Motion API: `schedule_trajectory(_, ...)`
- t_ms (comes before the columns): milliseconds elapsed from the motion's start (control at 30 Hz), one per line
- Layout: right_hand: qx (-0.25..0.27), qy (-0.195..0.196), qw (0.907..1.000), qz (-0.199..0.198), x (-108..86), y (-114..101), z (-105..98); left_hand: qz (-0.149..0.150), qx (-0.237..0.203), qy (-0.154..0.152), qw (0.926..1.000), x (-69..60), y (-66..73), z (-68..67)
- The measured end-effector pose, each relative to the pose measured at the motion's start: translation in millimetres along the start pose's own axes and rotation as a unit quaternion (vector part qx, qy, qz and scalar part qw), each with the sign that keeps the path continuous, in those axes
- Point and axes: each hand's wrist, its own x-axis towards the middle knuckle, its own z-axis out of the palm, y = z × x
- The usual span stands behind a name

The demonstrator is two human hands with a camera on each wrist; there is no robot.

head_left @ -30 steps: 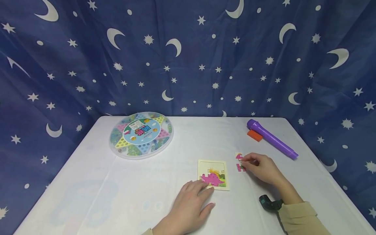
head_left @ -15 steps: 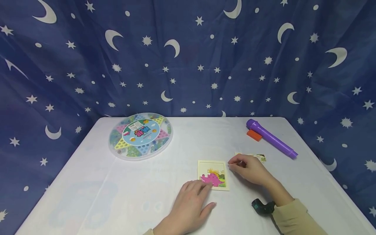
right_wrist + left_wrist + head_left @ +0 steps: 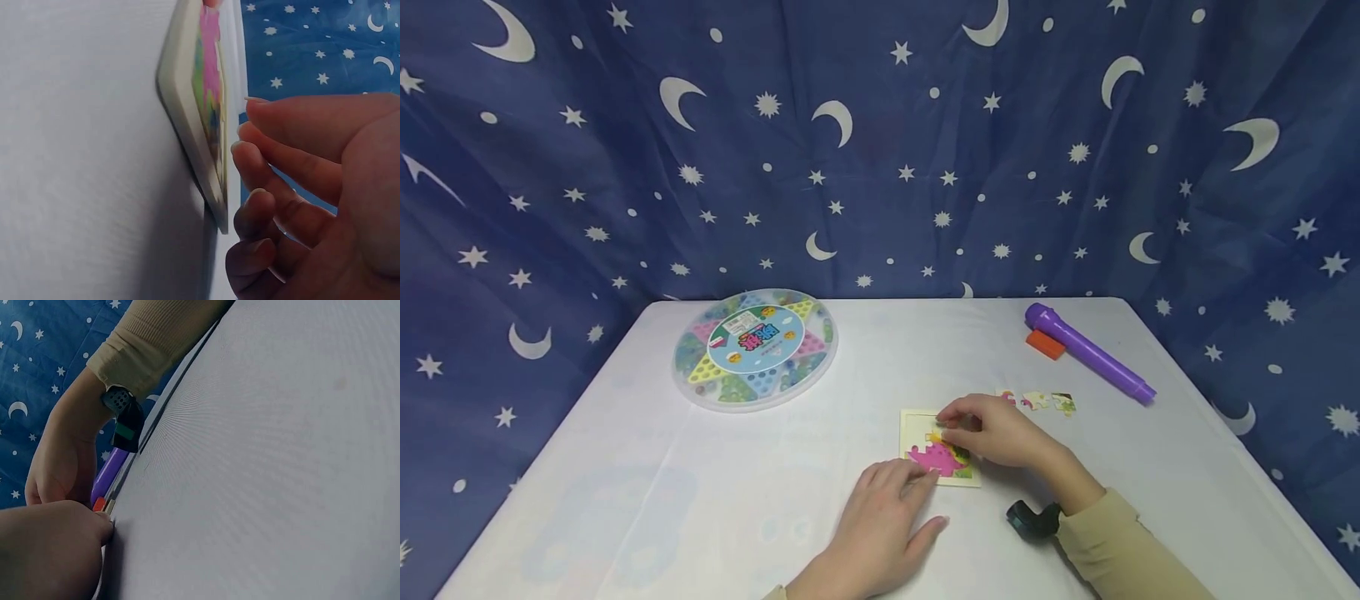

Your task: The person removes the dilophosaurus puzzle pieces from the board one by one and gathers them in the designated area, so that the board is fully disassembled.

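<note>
My left hand [image 3: 880,525] rests with relaxed fingers on the lower left of the cream puzzle tray [image 3: 907,429], which holds a pink dinosaur picture [image 3: 934,458]. Over the tray's upper right is my right hand [image 3: 1000,432], thumb and forefinger close together; whether a piece lies between them is hidden. In the right wrist view, the right hand's fingers [image 3: 300,150] bend beside the tray's edge [image 3: 181,94], with no piece visible at the tips. The left wrist view shows the left hand [image 3: 50,550] in front of the right hand [image 3: 65,462].
Loose puzzle pieces [image 3: 1034,401] lie in a row right of the tray. Behind them are a purple microphone [image 3: 1093,354] and an orange block [image 3: 1045,344]. A round Chinese checkers box [image 3: 756,337] sits at the back left, before a blue curtain [image 3: 880,150] with moons and stars.
My right hand has moved left from the loose pieces to above the tray, uncovering several pieces. The left hand stays on the tray's lower edge.
</note>
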Motion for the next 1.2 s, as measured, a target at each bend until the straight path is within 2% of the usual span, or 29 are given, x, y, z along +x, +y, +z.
schedule_trajectory(200,-0.016,-0.002,0.9998,-0.011,-1.1,0,7,-0.006,-0.015,0.000,0.9999,-3.3,-0.1,-0.5)
schedule_trajectory(367,-0.030,0.002,0.9995,-0.006,-2.7,1,8,-0.001,-0.016,0.003,0.9999,-2.9,0.4,0.7)
schedule_trajectory(700,-0.024,-0.006,0.9997,0.005,-1.5,-4,10,0.002,-0.013,0.003,0.9999,-1.2,-1.5,-0.4)
schedule_trajectory(1200,-0.015,0.008,0.9996,0.025,0.2,-6,12,0.006,-0.010,0.009,0.9999,-0.3,-1.8,0.6)
